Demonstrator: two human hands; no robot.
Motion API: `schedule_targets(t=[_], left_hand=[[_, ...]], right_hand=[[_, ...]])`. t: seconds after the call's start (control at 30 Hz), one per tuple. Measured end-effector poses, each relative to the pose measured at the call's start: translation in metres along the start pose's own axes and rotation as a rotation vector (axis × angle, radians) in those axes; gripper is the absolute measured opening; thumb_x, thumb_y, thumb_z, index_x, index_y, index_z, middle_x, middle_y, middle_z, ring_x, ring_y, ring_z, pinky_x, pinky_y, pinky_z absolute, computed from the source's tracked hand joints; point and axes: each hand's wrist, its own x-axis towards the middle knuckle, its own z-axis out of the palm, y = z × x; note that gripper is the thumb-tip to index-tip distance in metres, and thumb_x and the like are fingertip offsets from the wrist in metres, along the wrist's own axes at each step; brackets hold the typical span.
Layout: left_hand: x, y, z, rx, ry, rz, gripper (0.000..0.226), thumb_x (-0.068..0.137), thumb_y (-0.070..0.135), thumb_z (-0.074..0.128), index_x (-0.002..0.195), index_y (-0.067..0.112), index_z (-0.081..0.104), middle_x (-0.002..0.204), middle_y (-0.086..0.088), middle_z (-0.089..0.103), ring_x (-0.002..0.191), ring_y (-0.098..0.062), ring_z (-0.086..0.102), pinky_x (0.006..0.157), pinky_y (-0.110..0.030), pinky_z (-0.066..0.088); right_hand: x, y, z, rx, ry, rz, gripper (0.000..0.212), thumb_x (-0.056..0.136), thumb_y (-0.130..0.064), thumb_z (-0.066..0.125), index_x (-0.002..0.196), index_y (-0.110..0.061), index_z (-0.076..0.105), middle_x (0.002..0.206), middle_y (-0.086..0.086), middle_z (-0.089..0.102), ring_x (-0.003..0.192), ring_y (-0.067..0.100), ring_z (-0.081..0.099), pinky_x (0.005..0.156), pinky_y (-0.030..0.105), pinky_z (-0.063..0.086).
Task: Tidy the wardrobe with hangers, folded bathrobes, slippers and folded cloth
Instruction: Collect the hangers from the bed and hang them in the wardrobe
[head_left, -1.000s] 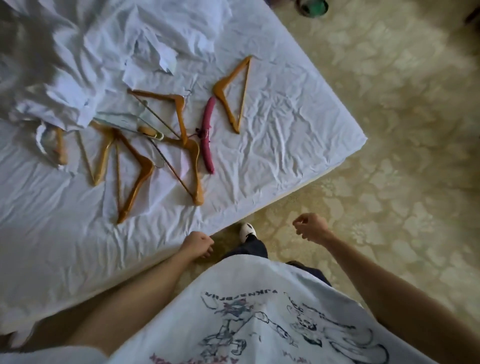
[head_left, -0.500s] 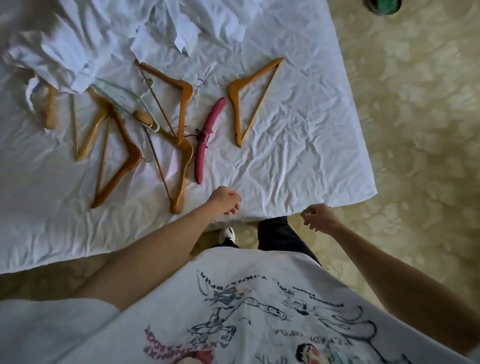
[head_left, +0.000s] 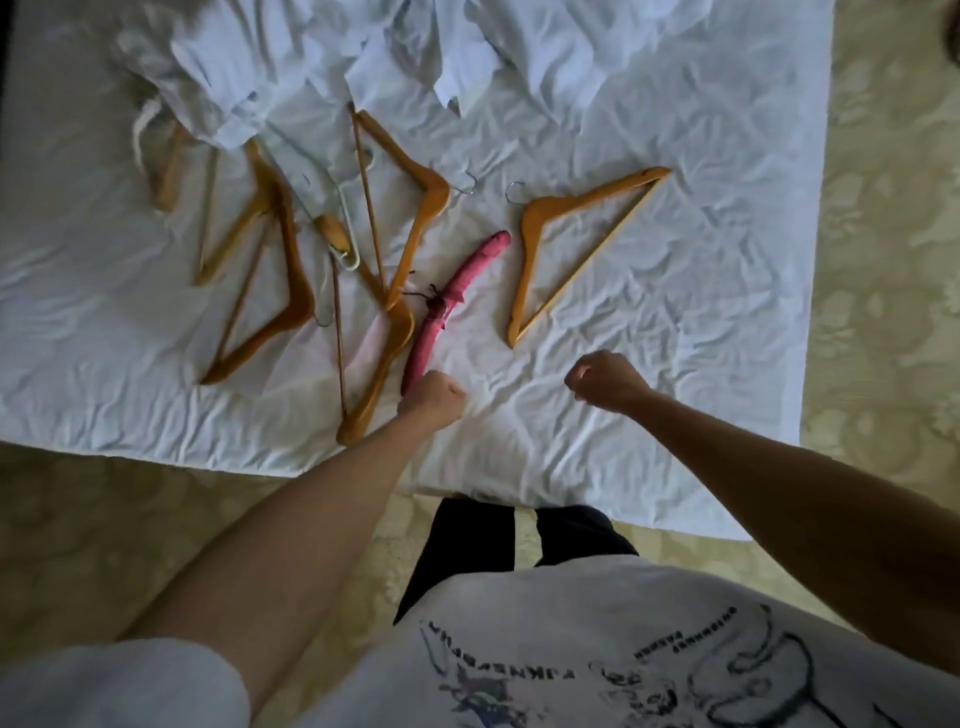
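Since the earlier frames both arms have reached forward over the white wrinkled bed sheet (head_left: 649, 291). The left hand (head_left: 432, 396), which hung over the floor before, now sits curled into a loose fist at the near end of the pink padded fabric hanger (head_left: 451, 306), gripping nothing. The right hand (head_left: 605, 380), also curled and holding nothing, hovers at 5 o'clock from the lone orange wooden triangular hanger (head_left: 566, 244). That hanger lies alone at 2 o'clock from the pink one. At 10 o'clock a tangle of orange wooden hangers (head_left: 291, 291) overlaps a thin white plastic hanger (head_left: 347, 223). Crumpled white cloth (head_left: 270, 62) heaps at 12 o'clock. Pale patterned yellow-green carpet (head_left: 883, 260) surrounds the bed.
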Motion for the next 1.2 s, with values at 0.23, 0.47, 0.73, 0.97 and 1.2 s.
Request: schedule_targets(t=[0.23,0.47,0.73,0.97,1.2], left_hand=[[0.094,-0.009,-0.015,0.066,0.116,-0.203,0.04,0.086,0.032,0.06,0.119,0.009,0.064,0.111,-0.009,0.068,0.101,-0.031,0.068,0.073,-0.033,0.052],[0.167,-0.033,0.01,0.366,0.23,-0.101,0.031,0.091,0.033,0.061,0.11,0.01,0.068,0.108,-0.006,0.071,0.1,-0.027,0.07,0.081,-0.035,0.057],[0.189,-0.03,0.008,0.256,0.064,-0.079,0.043,0.092,0.038,0.062,0.123,0.008,0.063,0.122,-0.013,0.066,0.112,-0.034,0.064,0.085,-0.036,0.05],[0.143,0.002,0.059,0.124,-0.214,-0.041,0.045,0.077,0.052,0.072,0.102,0.015,0.066,0.093,0.0,0.067,0.087,-0.025,0.068,0.068,-0.028,0.047],[0.111,0.01,0.079,-0.406,-0.254,-0.099,0.02,0.077,0.021,0.068,0.093,0.014,0.059,0.074,-0.001,0.07,0.07,-0.018,0.071,0.068,-0.029,0.057]], right_hand=[[0.123,-0.05,0.001,-0.09,-0.002,0.034,0.024,0.085,-0.024,0.055,0.095,-0.014,0.075,0.095,0.009,0.074,0.096,0.027,0.069,0.088,0.04,0.057],[0.225,-0.07,0.036,-0.08,0.204,0.147,0.039,0.087,-0.031,0.067,0.12,-0.01,0.064,0.124,0.011,0.065,0.117,0.031,0.059,0.094,0.036,0.049],[0.266,-0.08,0.044,-0.061,0.195,0.286,0.082,0.081,-0.042,0.07,0.142,0.001,0.036,0.14,0.016,0.053,0.126,0.03,0.056,0.099,0.036,0.051],[0.214,-0.023,0.027,-0.129,0.158,0.413,0.055,0.086,-0.047,0.064,0.121,-0.005,0.064,0.118,0.016,0.068,0.111,0.035,0.064,0.089,0.039,0.052],[0.155,0.008,0.009,-0.168,0.365,0.378,0.039,0.087,-0.039,0.055,0.108,-0.012,0.073,0.1,0.016,0.072,0.101,0.037,0.066,0.084,0.039,0.051]])
